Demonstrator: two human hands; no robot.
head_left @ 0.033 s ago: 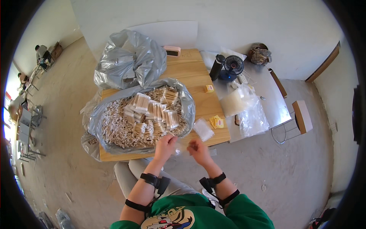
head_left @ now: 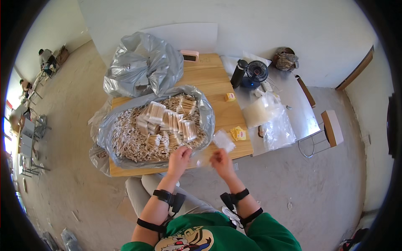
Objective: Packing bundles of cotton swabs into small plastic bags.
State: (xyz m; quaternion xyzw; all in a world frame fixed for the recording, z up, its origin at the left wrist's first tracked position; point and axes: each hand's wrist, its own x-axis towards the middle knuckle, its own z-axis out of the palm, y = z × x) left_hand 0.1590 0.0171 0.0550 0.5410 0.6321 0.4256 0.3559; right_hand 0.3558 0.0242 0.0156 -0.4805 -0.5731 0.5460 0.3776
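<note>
A small clear plastic bag (head_left: 201,160) stretches between my hands at the table's front edge, faint and partly blurred. My left hand (head_left: 179,161) is closed, its fingers pinched on one side of the bag. Opposite it, my right hand (head_left: 222,162) has its fingers curled in at the bag's other side. Just beyond my left hand lies a grey plastic-lined heap of loose cotton swabs (head_left: 125,136), with bundled cotton swabs (head_left: 169,120) on top. A stack of clear small bags (head_left: 224,141) lies beyond my right hand, beside yellow printed cards (head_left: 238,133).
A bulky grey plastic bag (head_left: 144,67) stands at the back left, near a pink clock (head_left: 189,55). A small yellow box (head_left: 230,97) sits on the wooden table (head_left: 205,75). The metal side table holds a black bottle (head_left: 239,73), a fan (head_left: 256,72) and plastic bags (head_left: 272,119).
My right hand has shifted slightly to the right and away from my left hand, and the clear bag spans the wider gap. My left hand has moved only a little.
</note>
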